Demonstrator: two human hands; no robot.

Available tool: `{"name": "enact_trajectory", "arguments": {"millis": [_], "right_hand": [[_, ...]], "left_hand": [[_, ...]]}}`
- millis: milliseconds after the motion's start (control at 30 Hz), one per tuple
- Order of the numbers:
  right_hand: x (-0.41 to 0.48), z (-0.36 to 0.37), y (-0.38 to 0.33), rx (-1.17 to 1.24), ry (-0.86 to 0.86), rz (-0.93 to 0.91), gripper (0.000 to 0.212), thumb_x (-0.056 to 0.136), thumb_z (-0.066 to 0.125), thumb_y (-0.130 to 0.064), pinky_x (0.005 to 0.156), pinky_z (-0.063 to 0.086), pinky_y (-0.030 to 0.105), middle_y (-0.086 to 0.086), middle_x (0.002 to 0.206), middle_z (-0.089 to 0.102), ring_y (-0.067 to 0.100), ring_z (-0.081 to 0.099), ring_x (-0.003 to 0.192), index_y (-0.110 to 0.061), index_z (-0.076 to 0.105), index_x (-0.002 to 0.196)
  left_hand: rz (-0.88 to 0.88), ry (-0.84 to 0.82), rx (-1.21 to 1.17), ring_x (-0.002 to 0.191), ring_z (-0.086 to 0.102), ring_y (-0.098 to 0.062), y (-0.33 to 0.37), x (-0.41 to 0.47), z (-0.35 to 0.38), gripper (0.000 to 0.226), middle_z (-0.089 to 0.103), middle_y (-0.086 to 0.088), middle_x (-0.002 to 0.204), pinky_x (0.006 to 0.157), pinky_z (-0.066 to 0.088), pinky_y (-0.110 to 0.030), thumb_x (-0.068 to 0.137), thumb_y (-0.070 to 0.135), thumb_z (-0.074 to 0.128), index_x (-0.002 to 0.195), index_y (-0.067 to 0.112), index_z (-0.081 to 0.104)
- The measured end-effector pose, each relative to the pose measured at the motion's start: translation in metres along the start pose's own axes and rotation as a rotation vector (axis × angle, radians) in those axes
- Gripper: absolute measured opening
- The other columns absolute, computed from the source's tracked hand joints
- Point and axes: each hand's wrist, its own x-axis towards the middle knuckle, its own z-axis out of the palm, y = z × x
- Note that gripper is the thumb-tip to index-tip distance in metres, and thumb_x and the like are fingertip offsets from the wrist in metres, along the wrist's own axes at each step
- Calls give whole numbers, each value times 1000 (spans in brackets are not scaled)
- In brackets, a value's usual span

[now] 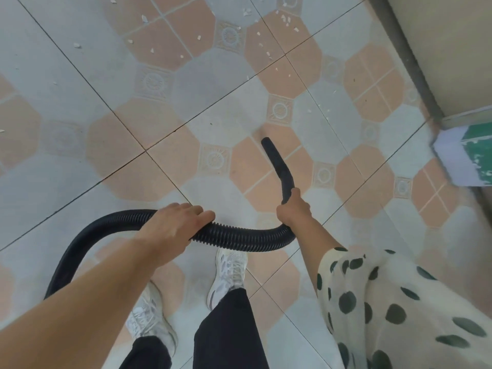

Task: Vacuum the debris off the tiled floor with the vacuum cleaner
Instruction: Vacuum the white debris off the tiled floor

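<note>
While the right hand grips the base of the black nozzle, tip down by a peach tile, I log the left hand curled over the ribbed hose, white debris scattered well beyond on the tiled floor.

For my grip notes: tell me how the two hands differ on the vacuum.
The left hand lies palm-down over the ribbed hose, fingers curled across it; the right hand wraps the smooth nozzle at its base. The left hand sits nearer the body, the right hand further forward. Both hold the same black vacuum line.
</note>
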Motion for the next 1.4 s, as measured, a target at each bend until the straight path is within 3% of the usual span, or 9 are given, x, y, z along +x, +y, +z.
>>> {"name": "enact_trajectory", "arguments": {"millis": [133,267,400,633,867,967,1133,1233,1400], "right_hand": [[1,13,23,91,57,-6,63,93,49,-16,64,43,34,17,126,45,28,52,85,-25,19,147],[16,8,27,143,31,0,55,94,52,-19,76,49,38,14,125,54,31,57,100,-12,27,142],[35,-8,20,231,15,14,53,96,50,-22,91,52,43,15,130,53,33,56,112,-6,31,142],[69,-40,6,207,52,59,59,96,52,-16,63,39,32,17,133,50,30,57,109,-6,24,147],[97,-73,-11,213,48,100,66,91,57,-13,71,43,31,18,130,49,29,52,115,-3,19,144],[105,-87,-6,253,35,100,73,92,55,-11,71,45,33,24,136,38,28,51,106,-7,11,150],[117,-107,19,307,43,92,65,98,47,-16,60,41,31,25,137,35,21,42,66,-14,12,152],[132,-117,28,335,71,76,59,99,46,-19,45,32,27,19,135,45,16,38,59,-13,17,150],[145,-138,34,350,90,73,62,98,45,-17,44,33,26,15,132,49,15,40,59,-20,15,152]], "left_hand": [[-2,-53,41,78,47,-14,7,-1,7,39,50,10,86,68,29,-25,85,10,55,115,32,43],[9,-17,54,69,40,-14,7,9,6,39,47,10,76,59,27,-24,78,8,64,108,28,50],[-54,-29,84,81,51,-17,15,27,-3,35,55,7,88,53,19,-21,83,11,58,112,28,49],[-173,-4,45,81,53,-17,34,58,-8,40,57,8,90,58,30,-27,83,13,58,116,30,43],[-141,-13,-39,87,54,-17,80,121,-4,61,57,9,98,62,37,-27,85,18,54,132,37,21],[-159,-82,-34,84,53,-16,94,141,-1,62,55,8,95,57,33,-25,84,18,52,134,36,20],[-113,-107,88,79,50,-17,116,171,1,52,49,5,87,51,29,-24,86,19,51,130,31,27],[-88,-82,125,78,50,-17,123,187,0,52,47,4,86,48,25,-23,87,16,52,131,29,28],[-60,-60,138,80,51,-18,125,213,-7,53,48,3,86,49,23,-24,86,15,54,131,29,29]]}}
